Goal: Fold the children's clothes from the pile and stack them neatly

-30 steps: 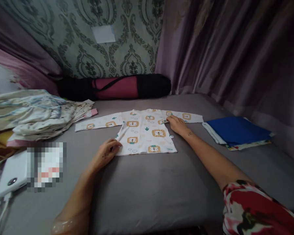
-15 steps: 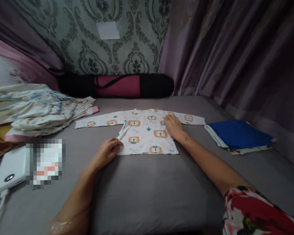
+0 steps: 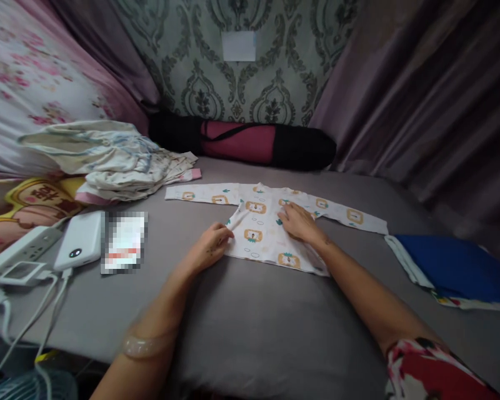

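Note:
A white long-sleeved child's shirt [image 3: 270, 228] with orange lion faces and green leaves lies spread out, both sleeves stretched sideways. My left hand [image 3: 214, 243] is at the shirt's lower left side, its fingers curled together on the edge of the cloth. On the right half of the chest rests my right hand [image 3: 300, 223], palm down, fingers stretched out over the fabric. It covers part of the print. The right end of the hem looks slightly rumpled beside my right wrist.
A folded blue cloth stack [image 3: 466, 266] lies on the right of the grey sheet [image 3: 254, 328]. To the left are a clothes pile [image 3: 120, 161], a white power bank [image 3: 81, 241], a power strip [image 3: 25, 253] and cables. A black and maroon bag [image 3: 237, 141] lies at the back.
The view has turned left, so everything sits further right. My right hand has moved inward from the shirt's right side onto its chest. My left hand stays at the lower left edge.

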{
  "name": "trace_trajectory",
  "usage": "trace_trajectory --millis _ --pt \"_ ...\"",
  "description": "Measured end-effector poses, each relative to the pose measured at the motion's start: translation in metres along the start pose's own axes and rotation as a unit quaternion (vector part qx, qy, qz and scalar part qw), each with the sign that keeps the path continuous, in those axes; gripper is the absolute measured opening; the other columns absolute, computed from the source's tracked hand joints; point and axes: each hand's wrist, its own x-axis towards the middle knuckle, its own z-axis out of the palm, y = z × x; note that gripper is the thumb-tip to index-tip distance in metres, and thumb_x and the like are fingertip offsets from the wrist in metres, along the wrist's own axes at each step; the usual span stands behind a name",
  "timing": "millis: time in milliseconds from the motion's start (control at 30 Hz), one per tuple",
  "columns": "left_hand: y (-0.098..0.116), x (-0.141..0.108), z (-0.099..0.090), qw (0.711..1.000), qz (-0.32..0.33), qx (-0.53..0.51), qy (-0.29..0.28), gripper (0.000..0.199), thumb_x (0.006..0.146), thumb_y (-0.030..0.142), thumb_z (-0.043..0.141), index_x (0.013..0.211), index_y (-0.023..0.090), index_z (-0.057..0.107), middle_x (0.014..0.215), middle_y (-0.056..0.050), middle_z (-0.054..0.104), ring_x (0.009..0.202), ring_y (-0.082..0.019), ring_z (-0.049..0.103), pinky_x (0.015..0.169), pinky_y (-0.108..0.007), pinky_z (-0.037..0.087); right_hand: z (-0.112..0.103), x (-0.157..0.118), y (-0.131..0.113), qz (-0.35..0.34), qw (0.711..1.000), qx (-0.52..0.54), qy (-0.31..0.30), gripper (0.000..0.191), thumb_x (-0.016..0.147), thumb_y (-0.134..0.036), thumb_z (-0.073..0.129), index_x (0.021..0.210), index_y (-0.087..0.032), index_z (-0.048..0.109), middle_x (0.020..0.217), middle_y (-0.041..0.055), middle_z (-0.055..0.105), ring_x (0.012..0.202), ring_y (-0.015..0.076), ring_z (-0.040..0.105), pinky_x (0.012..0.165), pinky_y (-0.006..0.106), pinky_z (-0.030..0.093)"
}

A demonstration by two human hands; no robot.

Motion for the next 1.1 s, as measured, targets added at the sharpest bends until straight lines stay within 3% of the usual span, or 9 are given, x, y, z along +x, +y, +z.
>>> trace_trajectory --millis 67,133,233,400,567,700,800,900,1100 --pt "-0.002 0.0 0.002 0.999 -0.018 0.004 0.043 0.023 0.086 0.022 0.049 0.101 0.019 0.066 0.103 -0.007 0.055 0.074 -0.014 0.056 0.073 -0.029 0.048 -0.008 0.016 -0.031 -0.064 0.997 0.018 0.036 0.037 0.099 -0.03 0.038 0.124 -0.016 0.06 0.128 0.0131 0.059 0.121 0.0261 0.05 0.103 0.036 0.037" --pt "-0.005 0.0 0.003 0.996 -0.038 0.009 0.077 0.024 0.085 0.023 0.051 0.105 0.018 0.064 0.1 -0.006 0.054 0.07 -0.013 0.054 0.075 -0.03 0.048 -0.01 0.035 -0.065 -0.114 0.993 0.04 0.009 0.031 0.098 -0.029 0.04 0.112 -0.018 0.066 0.118 0.01 0.063 0.114 0.0233 0.053 0.099 0.033 0.039" --pt "-0.009 0.0 0.002 0.995 -0.051 0.013 0.084 0.025 0.084 0.024 0.053 0.107 0.018 0.062 0.091 -0.004 0.055 0.072 -0.015 0.054 0.079 -0.031 0.048 -0.008 0.062 -0.11 -0.155 0.987 0.027 -0.025 0.029 0.093 -0.02 0.046 0.114 -0.018 0.065 0.12 0.0098 0.062 0.115 0.024 0.052 0.096 0.033 0.041" --pt "-0.01 0.001 0.002 0.996 -0.058 0.012 0.073 0.031 0.083 0.023 0.054 0.112 0.018 0.062 0.082 -0.001 0.058 0.072 -0.014 0.053 0.077 -0.028 0.045 -0.005 0.086 -0.145 -0.179 0.981 -0.06 -0.046 0.036 0.083 -0.014 0.054 0.118 -0.01 0.063 0.123 0.0181 0.06 0.116 0.0303 0.054 0.095 0.039 0.044" --pt "-0.007 0.002 0.002 0.997 -0.064 0.013 0.039 0.04 0.083 0.02 0.053 0.122 0.017 0.062 0.074 0.0 0.059 0.068 -0.015 0.054 0.071 -0.026 0.043 -0.002 0.1 -0.15 -0.164 0.982 -0.064 -0.069 0.034 0.084 -0.014 0.055 0.117 -0.011 0.064 0.118 0.0183 0.064 0.11 0.0303 0.06 0.09 0.036 0.046" --pt "-0.003 0.0 -0.001 0.997 -0.078 0.029 -0.002 0.039 0.084 0.02 0.049 0.118 0.017 0.068 0.068 -0.002 0.061 0.063 -0.016 0.055 0.068 -0.026 0.041 0.011 0.11 -0.151 -0.04 0.998 0.038 -0.024 0.033 0.094 -0.018 0.041 0.12 -0.014 0.061 0.119 0.0161 0.064 0.11 0.0266 0.061 0.09 0.033 0.046" --pt "-0.001 -0.001 -0.004 0.995 -0.087 0.035 -0.019 0.038 0.084 0.022 0.048 0.114 0.016 0.071 0.064 -0.002 0.059 0.06 -0.016 0.053 0.063 -0.025 0.039 0.024 0.112 -0.15 0.031 0.993 0.117 0.005 0.035 0.097 -0.019 0.033 0.118 -0.015 0.061 0.118 0.0129 0.066 0.111 0.024 0.059 0.091 0.032 0.045" --pt "0.001 -0.002 -0.006 0.994 -0.103 0.034 -0.022 0.039 0.084 0.023 0.048 0.116 0.017 0.07 0.064 0.0 0.058 0.06 -0.014 0.05 0.062 -0.024 0.036 0.032 0.103 -0.145 0.005 0.984 0.171 0.041 0.037 0.095 -0.015 0.033 0.12 -0.014 0.061 0.12 0.011 0.066 0.113 0.022 0.058 0.097 0.031 0.043" --pt "0.006 -0.001 -0.009 0.991 -0.131 0.016 -0.025 0.037 0.085 0.023 0.048 0.113 0.017 0.071 0.066 0.0 0.057 0.06 -0.013 0.048 0.064 -0.023 0.036 0.039 0.048 -0.115 -0.156 0.974 0.159 0.049 0.044 0.095 -0.019 0.033 0.134 -0.009 0.051 0.139 0.0158 0.053 0.13 0.0229 0.046 0.11 0.036 0.033"
